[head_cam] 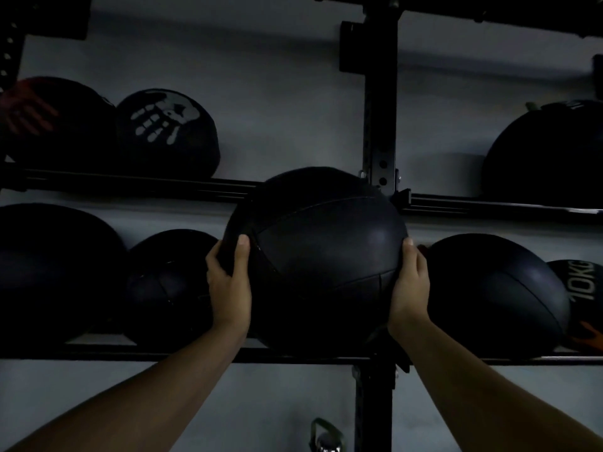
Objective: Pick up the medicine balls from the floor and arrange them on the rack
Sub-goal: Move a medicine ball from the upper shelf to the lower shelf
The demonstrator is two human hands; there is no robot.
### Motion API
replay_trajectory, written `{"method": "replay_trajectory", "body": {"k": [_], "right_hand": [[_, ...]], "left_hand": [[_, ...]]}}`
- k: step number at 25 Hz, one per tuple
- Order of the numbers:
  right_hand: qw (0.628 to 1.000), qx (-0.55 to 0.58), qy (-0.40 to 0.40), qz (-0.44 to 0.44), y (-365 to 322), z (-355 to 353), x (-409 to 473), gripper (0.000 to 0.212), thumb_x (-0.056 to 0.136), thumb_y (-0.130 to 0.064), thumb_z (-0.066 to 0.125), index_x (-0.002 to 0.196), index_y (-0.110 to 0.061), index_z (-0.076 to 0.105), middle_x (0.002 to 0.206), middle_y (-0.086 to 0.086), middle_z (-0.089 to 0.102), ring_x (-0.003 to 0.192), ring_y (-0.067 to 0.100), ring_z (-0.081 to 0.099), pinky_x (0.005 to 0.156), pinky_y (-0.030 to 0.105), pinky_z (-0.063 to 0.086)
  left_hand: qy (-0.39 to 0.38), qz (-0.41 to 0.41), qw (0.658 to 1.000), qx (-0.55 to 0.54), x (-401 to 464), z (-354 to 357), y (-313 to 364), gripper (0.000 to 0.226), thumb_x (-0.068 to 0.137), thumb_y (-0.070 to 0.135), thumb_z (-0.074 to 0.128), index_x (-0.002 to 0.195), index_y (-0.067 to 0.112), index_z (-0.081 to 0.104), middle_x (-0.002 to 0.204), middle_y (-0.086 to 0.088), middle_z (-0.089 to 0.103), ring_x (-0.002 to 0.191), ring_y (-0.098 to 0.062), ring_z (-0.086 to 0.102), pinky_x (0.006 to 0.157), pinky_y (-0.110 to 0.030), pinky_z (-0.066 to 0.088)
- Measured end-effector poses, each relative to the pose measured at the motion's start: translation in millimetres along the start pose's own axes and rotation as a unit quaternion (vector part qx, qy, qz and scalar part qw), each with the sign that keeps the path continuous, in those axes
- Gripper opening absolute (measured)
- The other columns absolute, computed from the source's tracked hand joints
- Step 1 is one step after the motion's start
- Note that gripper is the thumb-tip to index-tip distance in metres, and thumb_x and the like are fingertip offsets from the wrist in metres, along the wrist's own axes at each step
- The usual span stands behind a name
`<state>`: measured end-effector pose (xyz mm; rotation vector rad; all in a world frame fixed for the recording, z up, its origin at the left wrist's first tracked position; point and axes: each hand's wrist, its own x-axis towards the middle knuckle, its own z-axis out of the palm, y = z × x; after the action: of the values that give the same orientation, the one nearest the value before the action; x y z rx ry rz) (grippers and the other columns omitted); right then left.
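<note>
While both hands clasp it, medicine ball (321, 256) sits between left grip (228, 285) and right grip (409, 288).

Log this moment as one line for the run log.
stage: placing | held: ball | left hand: gripping its left side | right hand: gripping its right side | spot: lower shelf, at the upright

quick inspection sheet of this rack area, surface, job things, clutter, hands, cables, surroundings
surface: black two-tier rack, central upright post
job's things: held medicine ball at the lower tier, in front of the post; ball with pale handprint on the upper tier; ball marked 10KG far right on the lower tier; other dark balls on both tiers
clutter: kettlebell low by the post
grippers: left hand and right hand grip the held ball's sides
cables: nothing seen
surroundings: grey wall, dim light
</note>
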<state>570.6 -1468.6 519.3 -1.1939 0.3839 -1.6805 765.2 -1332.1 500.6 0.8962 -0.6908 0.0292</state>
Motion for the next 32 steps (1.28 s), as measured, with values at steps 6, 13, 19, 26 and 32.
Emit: {"method": "replay_trajectory", "body": {"k": [6, 13, 19, 26, 32], "right_hand": [[0.999, -0.038, 0.02, 0.001, 46, 19, 37, 0.055, 0.099, -0.063, 0.04, 0.143, -0.031, 0.052, 0.142, 0.006, 0.057, 0.126, 0.026, 0.057, 0.109, 0.045, 0.047], [0.973, -0.171, -0.099, -0.12, 72, 56, 85, 0.048, 0.102, -0.052, 0.047, 0.149, -0.04, 0.048, 0.156, -0.004, 0.046, 0.144, 0.016, 0.042, 0.119, 0.041, 0.032], [0.908, -0.339, -0.142, -0.203, 96, 94, 132, 0.038, 0.093, -0.063, 0.052, 0.126, -0.05, 0.064, 0.142, -0.01, 0.055, 0.138, 0.019, 0.044, 0.118, 0.052, 0.025], [0.911, -0.317, -0.164, -0.206, 98, 87, 134, 0.038, 0.094, -0.061, 0.055, 0.129, -0.048, 0.064, 0.143, -0.009, 0.054, 0.139, 0.018, 0.041, 0.121, 0.051, 0.019], [0.864, -0.371, -0.267, -0.209, 89, 72, 138, 0.051, 0.098, -0.065, 0.044, 0.146, -0.047, 0.047, 0.159, -0.006, 0.041, 0.15, 0.021, 0.029, 0.118, 0.039, 0.013]], "left_hand": [[0.007, 0.004, 1.0, 0.027, 37, 10, -36, 0.102, 0.068, 0.089, 0.051, 0.154, 0.035, 0.038, 0.156, -0.004, 0.046, 0.136, -0.025, 0.052, 0.113, -0.049, 0.046], [-0.141, 0.161, 0.951, 0.221, 99, 51, -68, 0.078, 0.078, 0.073, 0.061, 0.145, 0.033, 0.054, 0.15, 0.005, 0.053, 0.142, -0.017, 0.048, 0.121, -0.044, 0.038], [-0.114, 0.178, 0.939, 0.272, 149, 85, -95, 0.07, 0.072, 0.084, 0.055, 0.132, 0.048, 0.063, 0.14, 0.01, 0.059, 0.135, -0.015, 0.051, 0.118, -0.049, 0.039], [-0.116, 0.179, 0.941, 0.265, 149, 85, -95, 0.063, 0.073, 0.084, 0.055, 0.128, 0.053, 0.062, 0.14, 0.012, 0.058, 0.136, -0.014, 0.051, 0.12, -0.051, 0.034], [-0.165, 0.131, 0.916, 0.343, 146, 81, -84, 0.076, 0.077, 0.089, 0.047, 0.145, 0.055, 0.045, 0.16, 0.008, 0.043, 0.149, -0.021, 0.039, 0.123, -0.051, 0.031]]}}
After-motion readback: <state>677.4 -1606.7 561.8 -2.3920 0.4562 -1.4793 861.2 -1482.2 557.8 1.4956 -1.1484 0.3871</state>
